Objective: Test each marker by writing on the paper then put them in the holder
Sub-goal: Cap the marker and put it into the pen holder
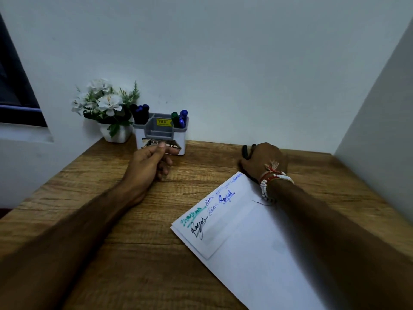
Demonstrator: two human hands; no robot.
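Pot (116,134) beside holder (182,139) — left hand (147,162) fronts it, right hand (264,162) grips marker (245,151).

**Open middle, crowded back corner**

The table (138,253) is bare between the two forearms, and along the back wall between the holder (159,133) and the right hand (263,162), which grips a marker (245,152). A flower pot (115,134) stands just beside the holder on its left, closing that corner. The left hand (148,162) lies just before the holder's front. The paper (257,242) covers the right near side; a side wall seems close beyond it.
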